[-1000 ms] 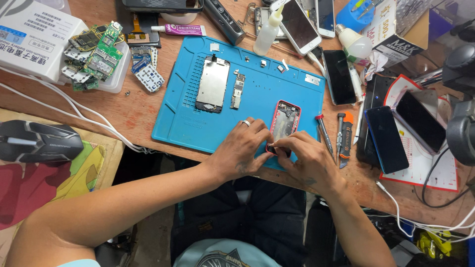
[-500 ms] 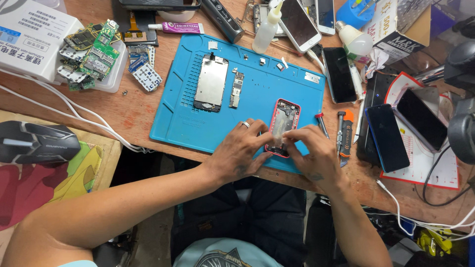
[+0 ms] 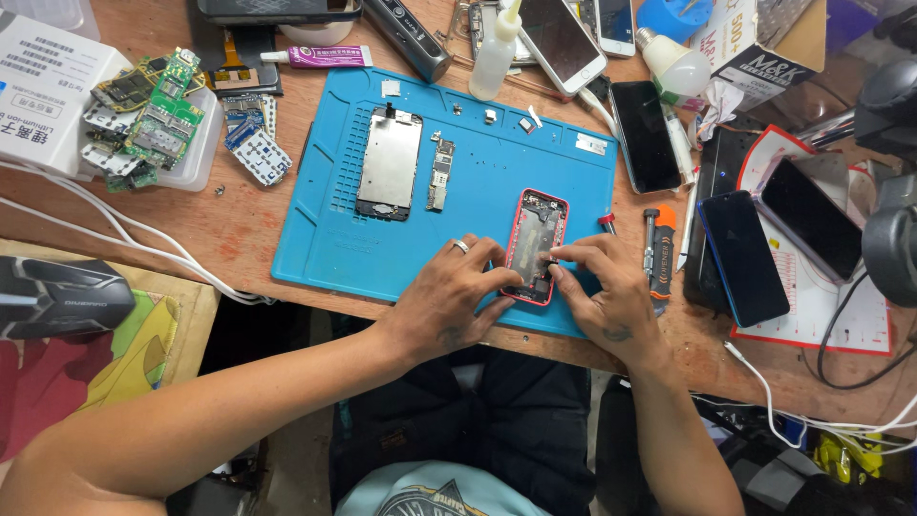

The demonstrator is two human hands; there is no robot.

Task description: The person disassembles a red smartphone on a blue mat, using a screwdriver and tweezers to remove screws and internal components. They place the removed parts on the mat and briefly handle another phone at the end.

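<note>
The left hand (image 3: 449, 301) rests on the blue work mat (image 3: 382, 248), fingers curled, its fingertips pressed against the left edge and lower end of the opened pink phone shell (image 3: 535, 244); a ring sits on one finger. The right hand (image 3: 602, 291) comes in from the other side, fingers bent together, the tips pinching at the shell's lower right edge. The shell lies face-open on the mat's right half, near its front edge.

Further left on the mat lie a bare metal phone frame (image 3: 389, 162) and, just beside it, a narrow circuit board (image 3: 440, 175). Small screws and parts sit along the mat's far edge. Right of the mat, on the table (image 3: 239, 229), lie an orange-handled tool (image 3: 664, 250) and several dark phones (image 3: 740, 256). Left of the mat, a clear plastic tray (image 3: 196, 143) holds a heap of green circuit boards (image 3: 153, 115), with more boards lying loose beside it.

Against half a second earlier, both hands have stayed on the shell, which has not shifted on the mat; the right fingertips have closed in slightly nearer the lower edge.
</note>
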